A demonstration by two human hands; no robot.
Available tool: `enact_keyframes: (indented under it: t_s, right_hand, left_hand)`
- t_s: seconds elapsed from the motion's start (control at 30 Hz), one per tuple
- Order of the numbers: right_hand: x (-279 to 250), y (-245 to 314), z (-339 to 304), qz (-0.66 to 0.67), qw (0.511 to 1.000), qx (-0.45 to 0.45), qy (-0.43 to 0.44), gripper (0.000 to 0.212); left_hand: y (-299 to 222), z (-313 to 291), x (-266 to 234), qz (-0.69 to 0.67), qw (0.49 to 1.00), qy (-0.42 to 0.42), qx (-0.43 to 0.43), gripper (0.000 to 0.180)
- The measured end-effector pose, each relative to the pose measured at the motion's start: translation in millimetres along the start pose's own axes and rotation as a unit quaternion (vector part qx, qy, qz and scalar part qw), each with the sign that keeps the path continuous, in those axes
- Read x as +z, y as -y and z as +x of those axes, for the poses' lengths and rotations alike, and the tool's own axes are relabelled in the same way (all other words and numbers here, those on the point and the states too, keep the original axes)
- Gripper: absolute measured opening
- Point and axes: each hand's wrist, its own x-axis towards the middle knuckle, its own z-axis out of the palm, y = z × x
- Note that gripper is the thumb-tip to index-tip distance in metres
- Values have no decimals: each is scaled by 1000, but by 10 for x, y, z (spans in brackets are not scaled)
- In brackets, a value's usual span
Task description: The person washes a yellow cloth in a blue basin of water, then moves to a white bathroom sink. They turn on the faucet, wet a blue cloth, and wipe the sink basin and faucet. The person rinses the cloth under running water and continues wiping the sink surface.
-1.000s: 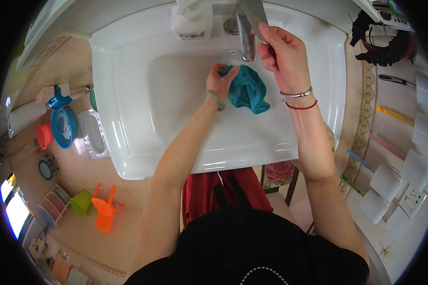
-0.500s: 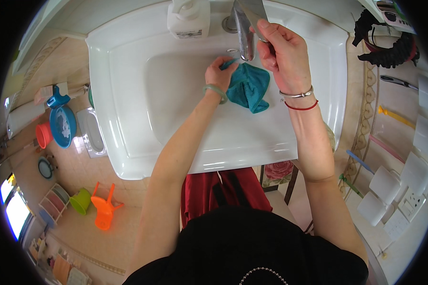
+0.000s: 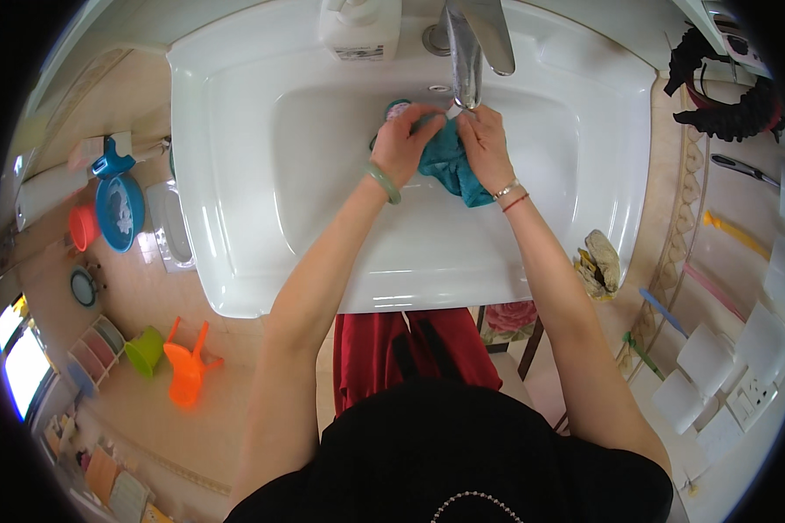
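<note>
A teal cloth hangs bunched under the spout of the metal faucet, over the white sink basin. My left hand, with a green bangle at its wrist, is closed on the cloth's left side. There, a bit of the cloth with a pale patch sticks up beyond the fingers. Close below the spout, my right hand pinches the right side; its wrist wears a silver bracelet and a red string. A small whitish bit shows between the hands, too small to make out.
A white pump bottle stands on the sink's back ledge, left of the faucet. On the front right rim lies a crumpled beige cloth. Off to the left are a blue basin and an orange stool.
My right hand has left the faucet lever and come down onto the cloth. The lever now sits turned to the right. My left hand has shifted slightly, and the cloth is bunched between both hands.
</note>
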Motion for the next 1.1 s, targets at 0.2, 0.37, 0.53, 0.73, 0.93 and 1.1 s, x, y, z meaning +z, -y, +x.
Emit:
enact_keyframes:
  t_s: [0.2, 0.37, 0.53, 0.73, 0.93, 1.1]
  right_hand:
    - [-11, 135, 20, 193, 922, 329, 63, 19]
    - [217, 825, 22, 71, 991, 73, 87, 17]
    - [349, -43, -26, -64, 966, 239, 79, 23]
    - [514, 786, 35, -3, 991, 125, 48, 26]
    - [486, -49, 63, -18, 984, 175, 10, 20]
    - [588, 656, 37, -19, 987, 159, -11, 31]
  left_hand:
    - [160, 175, -69, -128, 970, -119, -169, 34]
    - [629, 278, 296, -284, 903, -143, -288, 52]
    - [233, 122, 565, 115, 975, -86, -170, 40]
    - [692, 236, 282, -95, 967, -48, -232, 34]
    - [350, 285, 459, 23, 972, -64, -226, 29]
    - [477, 296, 190, 158, 979, 47, -118, 18]
